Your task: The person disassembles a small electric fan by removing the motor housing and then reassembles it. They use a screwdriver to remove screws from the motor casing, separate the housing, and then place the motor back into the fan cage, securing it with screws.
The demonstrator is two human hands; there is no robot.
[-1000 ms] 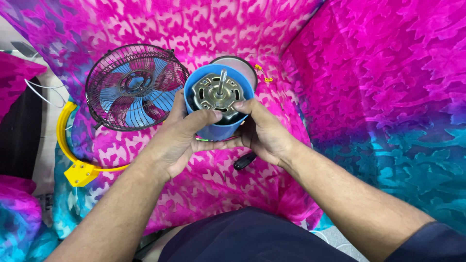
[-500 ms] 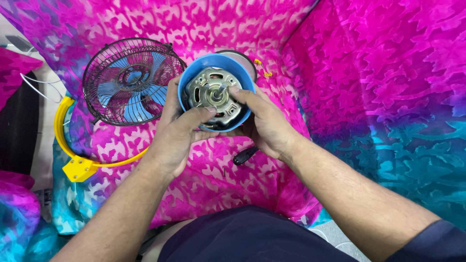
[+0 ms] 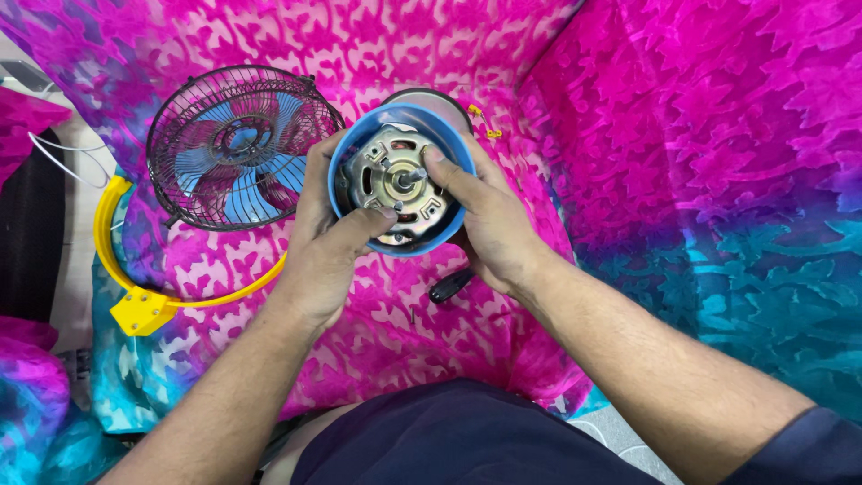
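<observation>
A round blue fan motor housing is held up in front of me, open side toward the camera. Inside sits the silver metal motor with its short shaft pointing at me. My left hand grips the housing's left side, thumb pressed on the motor's lower face. My right hand holds the right side, with a finger resting on the motor next to the shaft. Both hands hold it above the pink cloth.
A dark wire fan cage with blue blades on a yellow curved stand lies at the left. A black-handled tool and a small screw lie on the pink and teal patterned cloth. My dark-clothed lap is below.
The housing has tilted so its open face points more squarely at the camera. My left thumb and right finger have shifted on the motor face.
</observation>
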